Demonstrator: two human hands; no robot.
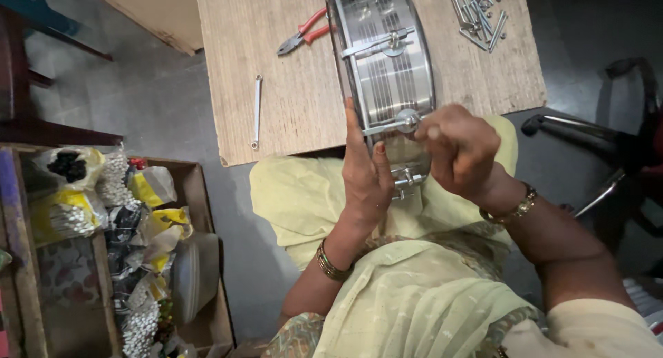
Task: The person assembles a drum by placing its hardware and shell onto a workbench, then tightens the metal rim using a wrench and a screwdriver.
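A shiny metal drum shell (383,61) stands on its edge, resting on a small wooden table (290,102) and against my lap. My left hand (366,175) lies flat against its near rim, fingers stretched upward. My right hand (459,147) is closed around something small at a round metal lug (409,120) on the shell's side; what it grips is hidden by the fingers. Both wrists wear bangles.
Red-handled pliers (302,33) and a slim metal wrench (256,113) lie on the table's left part. Several long metal rods (476,13) are heaped at its far right corner. Wooden boxes (200,192) with bags of small parts stand on the floor left. A chair (608,144) stands right.
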